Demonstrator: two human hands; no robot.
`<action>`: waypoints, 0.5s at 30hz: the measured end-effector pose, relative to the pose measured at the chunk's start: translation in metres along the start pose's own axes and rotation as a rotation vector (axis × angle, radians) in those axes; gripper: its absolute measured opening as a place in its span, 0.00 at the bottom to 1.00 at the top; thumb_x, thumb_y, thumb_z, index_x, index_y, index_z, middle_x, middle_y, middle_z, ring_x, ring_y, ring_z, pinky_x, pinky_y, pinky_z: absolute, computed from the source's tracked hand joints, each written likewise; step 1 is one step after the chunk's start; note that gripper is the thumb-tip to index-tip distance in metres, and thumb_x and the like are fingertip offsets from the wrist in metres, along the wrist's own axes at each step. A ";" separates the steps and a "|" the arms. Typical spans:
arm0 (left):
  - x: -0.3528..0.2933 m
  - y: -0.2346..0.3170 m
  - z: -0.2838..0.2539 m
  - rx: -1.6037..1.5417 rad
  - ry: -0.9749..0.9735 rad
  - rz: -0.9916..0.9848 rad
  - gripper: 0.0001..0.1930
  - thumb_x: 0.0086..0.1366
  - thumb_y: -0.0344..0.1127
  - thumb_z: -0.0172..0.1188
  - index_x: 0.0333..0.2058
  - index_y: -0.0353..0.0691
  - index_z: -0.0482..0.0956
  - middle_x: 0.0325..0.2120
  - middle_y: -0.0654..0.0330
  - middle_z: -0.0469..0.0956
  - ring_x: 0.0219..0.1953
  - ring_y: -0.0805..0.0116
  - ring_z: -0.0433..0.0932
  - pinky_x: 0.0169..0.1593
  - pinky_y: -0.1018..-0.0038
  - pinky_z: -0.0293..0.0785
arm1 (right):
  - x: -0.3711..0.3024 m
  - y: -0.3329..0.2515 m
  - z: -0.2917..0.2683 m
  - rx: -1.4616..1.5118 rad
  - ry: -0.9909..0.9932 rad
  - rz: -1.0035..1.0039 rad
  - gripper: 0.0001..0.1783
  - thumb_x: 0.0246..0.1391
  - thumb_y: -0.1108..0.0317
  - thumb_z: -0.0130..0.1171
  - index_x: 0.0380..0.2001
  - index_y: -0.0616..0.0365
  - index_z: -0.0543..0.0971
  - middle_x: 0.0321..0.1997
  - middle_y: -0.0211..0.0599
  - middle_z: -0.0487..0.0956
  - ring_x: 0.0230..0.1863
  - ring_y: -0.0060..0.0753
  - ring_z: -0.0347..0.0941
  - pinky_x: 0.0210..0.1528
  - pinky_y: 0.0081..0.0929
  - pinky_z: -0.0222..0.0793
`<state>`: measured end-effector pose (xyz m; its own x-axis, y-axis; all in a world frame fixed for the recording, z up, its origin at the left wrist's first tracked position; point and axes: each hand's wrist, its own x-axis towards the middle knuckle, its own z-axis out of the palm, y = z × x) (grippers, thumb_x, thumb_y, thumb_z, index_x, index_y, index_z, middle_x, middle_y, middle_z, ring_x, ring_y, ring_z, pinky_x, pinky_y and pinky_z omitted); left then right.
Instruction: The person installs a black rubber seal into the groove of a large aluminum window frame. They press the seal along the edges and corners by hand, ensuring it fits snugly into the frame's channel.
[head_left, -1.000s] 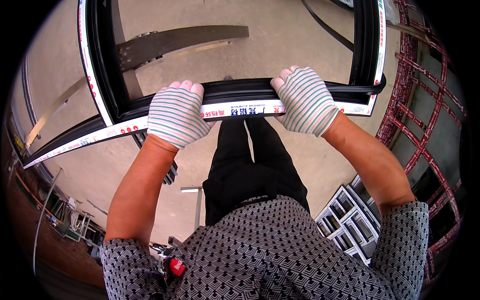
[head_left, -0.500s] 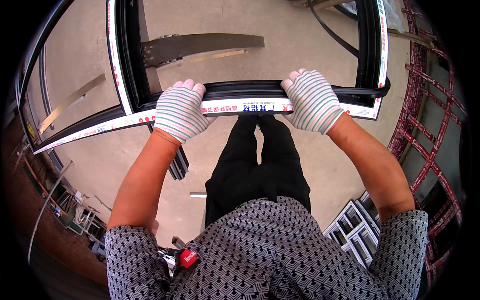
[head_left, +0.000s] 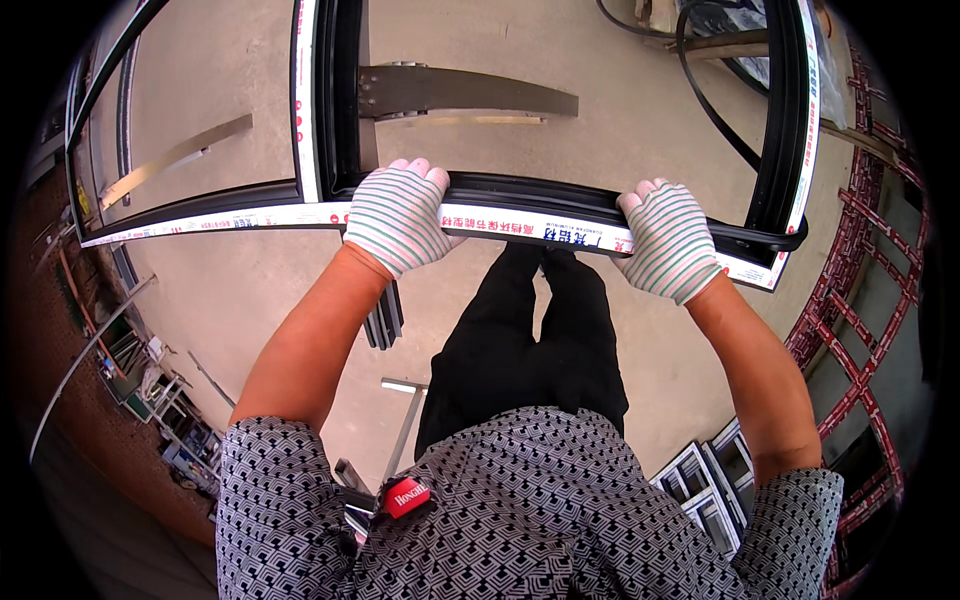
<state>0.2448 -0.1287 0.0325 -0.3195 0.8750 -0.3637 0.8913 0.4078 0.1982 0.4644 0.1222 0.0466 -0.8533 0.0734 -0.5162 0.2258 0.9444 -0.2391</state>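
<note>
A large black window frame [head_left: 310,110], its outer faces covered in white printed film, spans the upper part of the view. My left hand [head_left: 400,218], in a white glove with green stripes, grips the near rail just right of an upright bar. Farther right on the same rail, my right hand [head_left: 672,240] in a matching glove is closed over it. The fingers of both hands lie over the rail's black inner edge; their tips are partly hidden. Past my right hand, a black rubber strip [head_left: 775,240] bulges out in a loop at the frame's corner.
Beneath the frame, a long grey metal piece [head_left: 470,92] extends across its opening. Dark profiles [head_left: 384,318] stand below my left wrist. Stacked small frames [head_left: 705,490] lie at lower right, beside a red-wrapped lattice [head_left: 860,375]. Clutter [head_left: 165,400] lines the left side.
The frame and both hands have shifted right in the view, and the rail's right end now sits lower. My hands keep hold of the rail. The floor objects also appear shifted.
</note>
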 end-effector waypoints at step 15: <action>-0.002 -0.006 0.000 0.007 -0.037 0.043 0.25 0.51 0.55 0.77 0.37 0.42 0.84 0.34 0.56 0.80 0.41 0.56 0.81 0.46 0.61 0.79 | -0.001 0.000 -0.002 -0.005 0.014 -0.007 0.23 0.45 0.53 0.76 0.37 0.60 0.83 0.36 0.43 0.80 0.44 0.46 0.78 0.53 0.39 0.74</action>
<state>0.2403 -0.1326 0.0319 -0.2684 0.8815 -0.3884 0.9063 0.3678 0.2085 0.4638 0.1231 0.0489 -0.8614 0.0714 -0.5029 0.2176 0.9465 -0.2382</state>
